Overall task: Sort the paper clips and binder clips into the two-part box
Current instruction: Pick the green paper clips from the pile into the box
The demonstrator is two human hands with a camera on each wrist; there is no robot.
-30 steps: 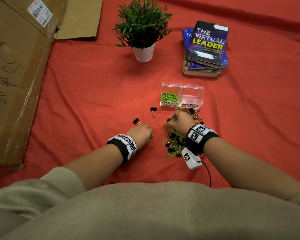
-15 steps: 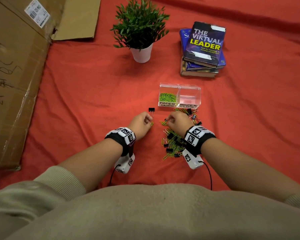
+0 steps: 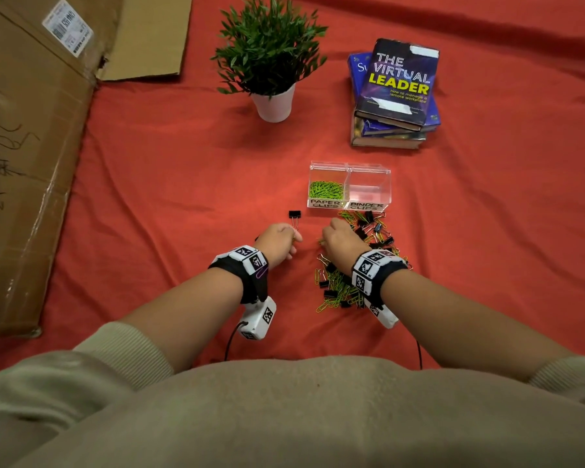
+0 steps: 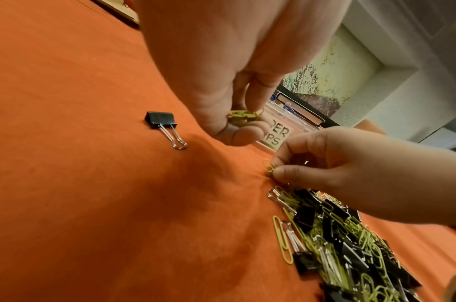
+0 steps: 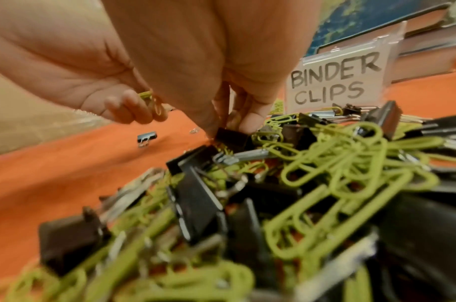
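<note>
A clear two-part box [image 3: 368,172] stands on the red cloth. Its "PAPER CLIPS" half holds green paper clips [image 3: 326,190]; the "BINDER CLIPS" half [image 5: 333,81] looks empty. A mixed pile of green paper clips and black binder clips [image 3: 348,282] lies under my right wrist. My left hand [image 3: 293,238] holds a few green paper clips [image 4: 245,117] in its curled fingers. My right hand [image 3: 323,239] pinches one green paper clip [image 4: 269,169] between thumb and forefinger at the pile's left edge. A lone black binder clip [image 3: 294,215] lies just beyond my left hand.
A potted plant [image 3: 272,62] stands behind the work area, with a stack of books [image 3: 395,92] at the back right. Flattened cardboard [image 3: 24,146] covers the left side. Red cloth [image 3: 183,197] lies between the cardboard and the hands.
My left hand has moved forward and right, close to my right hand. The nearer loose binder clip is no longer in plain view. My right hand stays at the pile's edge.
</note>
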